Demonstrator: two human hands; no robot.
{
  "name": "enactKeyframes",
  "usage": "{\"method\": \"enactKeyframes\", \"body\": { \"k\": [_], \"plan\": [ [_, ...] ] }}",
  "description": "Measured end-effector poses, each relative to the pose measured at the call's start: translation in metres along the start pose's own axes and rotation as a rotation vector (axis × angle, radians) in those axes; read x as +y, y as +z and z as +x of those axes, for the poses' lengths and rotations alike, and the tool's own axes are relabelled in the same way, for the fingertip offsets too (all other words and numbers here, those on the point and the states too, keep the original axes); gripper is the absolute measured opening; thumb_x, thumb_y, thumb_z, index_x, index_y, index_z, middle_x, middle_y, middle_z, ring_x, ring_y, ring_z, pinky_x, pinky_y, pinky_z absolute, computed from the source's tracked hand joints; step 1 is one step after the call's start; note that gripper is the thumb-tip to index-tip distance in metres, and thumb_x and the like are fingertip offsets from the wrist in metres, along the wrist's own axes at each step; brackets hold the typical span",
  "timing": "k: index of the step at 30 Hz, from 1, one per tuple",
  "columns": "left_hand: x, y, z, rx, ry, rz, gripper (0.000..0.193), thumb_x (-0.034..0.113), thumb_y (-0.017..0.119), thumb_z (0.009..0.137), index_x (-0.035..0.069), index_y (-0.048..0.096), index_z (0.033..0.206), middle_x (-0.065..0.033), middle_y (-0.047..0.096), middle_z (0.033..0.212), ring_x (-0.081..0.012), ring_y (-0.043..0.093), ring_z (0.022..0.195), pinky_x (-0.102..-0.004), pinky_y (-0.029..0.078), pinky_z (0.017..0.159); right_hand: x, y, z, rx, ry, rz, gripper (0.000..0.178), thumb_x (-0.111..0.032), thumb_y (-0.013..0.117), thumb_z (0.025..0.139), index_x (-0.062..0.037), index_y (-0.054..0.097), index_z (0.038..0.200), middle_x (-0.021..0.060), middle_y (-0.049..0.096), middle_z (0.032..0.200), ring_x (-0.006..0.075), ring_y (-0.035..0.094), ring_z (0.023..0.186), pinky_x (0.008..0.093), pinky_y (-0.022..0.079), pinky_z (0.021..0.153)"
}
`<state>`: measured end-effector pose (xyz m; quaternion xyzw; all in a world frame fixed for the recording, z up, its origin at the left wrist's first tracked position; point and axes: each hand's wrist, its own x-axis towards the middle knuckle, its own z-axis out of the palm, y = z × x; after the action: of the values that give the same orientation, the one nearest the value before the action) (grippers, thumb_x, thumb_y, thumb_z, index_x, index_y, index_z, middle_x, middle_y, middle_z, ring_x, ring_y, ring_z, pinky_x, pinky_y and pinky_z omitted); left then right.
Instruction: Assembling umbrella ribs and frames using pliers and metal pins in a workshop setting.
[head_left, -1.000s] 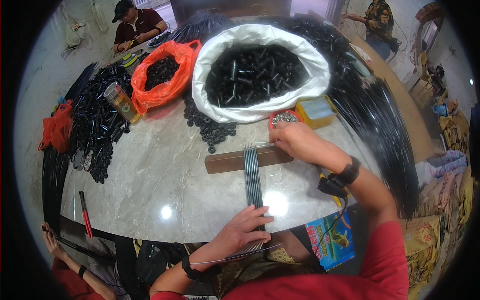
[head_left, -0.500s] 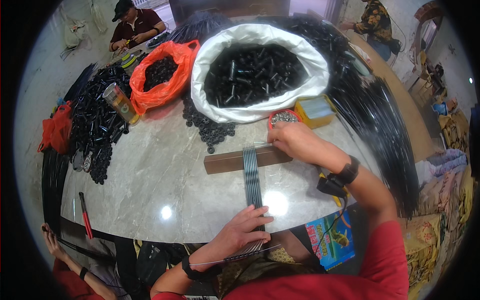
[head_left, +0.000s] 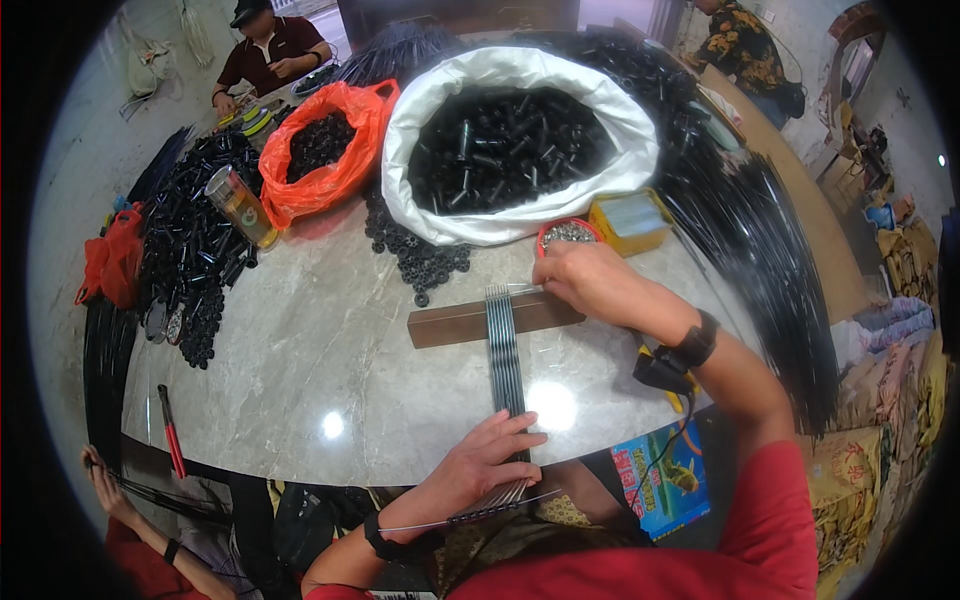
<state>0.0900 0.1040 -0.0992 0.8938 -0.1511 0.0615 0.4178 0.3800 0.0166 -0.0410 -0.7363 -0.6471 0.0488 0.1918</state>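
Observation:
A row of thin grey metal rods (head_left: 505, 360) lies side by side across a brown wooden block (head_left: 450, 323) on the marble table (head_left: 330, 340). My left hand (head_left: 480, 462) presses flat on the near ends of the rods at the table's front edge. My right hand (head_left: 585, 280) rests at the far ends of the rods beside the block, fingers pinched together; what they pinch is too small to tell. A small red dish of tiny metal parts (head_left: 568, 234) sits just beyond my right hand.
A white sack of black tubes (head_left: 520, 150), an orange bag of black parts (head_left: 325, 150), loose black rings (head_left: 415, 255), a can (head_left: 240, 205), a yellow box (head_left: 628, 220), long black rods (head_left: 760, 240) at right. Red-handled tool (head_left: 172, 430) at left. Other people sit at the far left, far right and lower left.

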Motion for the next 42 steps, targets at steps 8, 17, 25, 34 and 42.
{"method": "enactKeyframes", "body": {
  "k": [8,17,25,34,42],
  "plan": [
    [0.000,0.000,0.000,0.006,0.002,0.003,0.010,0.018,0.070,0.090,0.014,0.073,0.099,-0.0086,0.060,0.134,-0.0322,0.043,0.140,-0.0544,0.031,0.116,0.003,0.002,0.002,0.006,-0.016,-0.051,0.012,-0.009,0.064,0.087,-0.0037,0.069,0.096,0.0139,0.062,0.093,0.0326,0.063,0.087,0.0419,0.050,0.075],
    [0.001,0.000,0.000,0.006,0.001,0.010,0.010,0.018,0.071,0.089,0.014,0.073,0.099,-0.0083,0.060,0.134,-0.0319,0.044,0.140,-0.0532,0.030,0.116,0.005,0.007,0.003,0.047,-0.059,-0.095,0.014,-0.006,0.061,0.085,-0.0046,0.071,0.096,0.0159,0.062,0.092,0.0337,0.065,0.090,0.0435,0.052,0.074],
    [-0.002,0.001,0.000,0.021,0.018,0.005,0.010,0.018,0.071,0.089,0.014,0.073,0.098,-0.0088,0.060,0.133,-0.0327,0.044,0.140,-0.0545,0.031,0.115,0.004,0.009,0.003,0.063,-0.062,-0.115,0.014,-0.009,0.060,0.088,-0.0039,0.070,0.096,0.0134,0.061,0.096,0.0310,0.063,0.091,0.0403,0.051,0.078],
    [0.000,0.000,0.000,0.016,0.018,0.004,0.011,0.018,0.070,0.089,0.013,0.073,0.099,-0.0092,0.060,0.134,-0.0331,0.044,0.140,-0.0547,0.031,0.115,0.003,0.010,0.004,0.024,-0.028,-0.078,0.013,-0.010,0.060,0.090,-0.0037,0.069,0.097,0.0134,0.061,0.096,0.0310,0.063,0.091,0.0403,0.050,0.079],
    [0.000,0.001,0.000,0.008,0.013,0.006,0.011,0.017,0.071,0.089,0.013,0.073,0.099,-0.0092,0.060,0.133,-0.0330,0.043,0.140,-0.0544,0.031,0.116,0.003,0.009,0.004,-0.004,-0.018,-0.057,0.015,-0.011,0.059,0.090,-0.0030,0.069,0.098,0.0145,0.061,0.096,0.0318,0.064,0.090,0.0406,0.051,0.079]
  ]
}}
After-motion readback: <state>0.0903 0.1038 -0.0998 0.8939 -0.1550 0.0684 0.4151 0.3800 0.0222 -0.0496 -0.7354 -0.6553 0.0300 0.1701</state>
